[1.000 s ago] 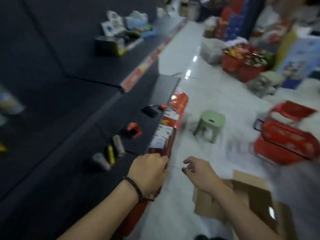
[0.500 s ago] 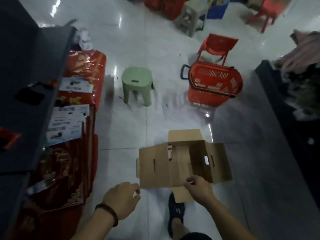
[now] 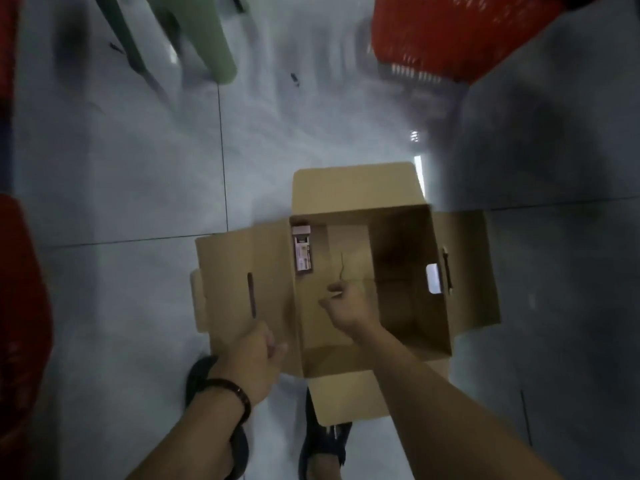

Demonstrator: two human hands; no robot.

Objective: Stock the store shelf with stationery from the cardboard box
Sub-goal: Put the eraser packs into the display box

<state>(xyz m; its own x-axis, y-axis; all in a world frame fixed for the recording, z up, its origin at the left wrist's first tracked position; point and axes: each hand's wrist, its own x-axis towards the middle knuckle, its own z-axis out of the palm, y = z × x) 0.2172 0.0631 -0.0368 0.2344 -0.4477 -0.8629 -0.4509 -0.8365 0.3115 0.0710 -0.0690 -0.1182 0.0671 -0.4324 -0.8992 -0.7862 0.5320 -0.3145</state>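
One pack in view: a small pinkish pack (image 3: 302, 251) lies inside the cardboard box (image 3: 356, 188), flat against the left wall at the far corner. No other stock shows in the box.
Box position: on the floor (image 3: 138, 168) just ahead of my shoes (image 3: 325, 441), all four flaps folded outward.
Change of view: a second ago I faced the shelf with both hands at its front edge. Now I look straight down into the box, and the shelf is out of frame.
Right hand (image 3: 346, 303): half a second ago it was at the near rim. Now it is down inside the box, fingers curled and nothing visible in them. It is near the pack but not touching it.
Left hand (image 3: 254, 355): over the left flap at the near corner, fingers curled. Whether it grips the cardboard or only rests there, I cannot tell. A dark bracelet (image 3: 230, 389) sits on that wrist.
Hand spacing: apart, with the left box wall between them.
Meaning for the task: I judge this to be the reach for the next pick. With only one pack visible, stocking looks close to finished.
Next move: reach to the far left corner, pinch the pack and lift it clear of the wall.
Surroundings: a green stool (image 3: 211, 39) and a red basket (image 3: 450, 32) stand beyond the box.
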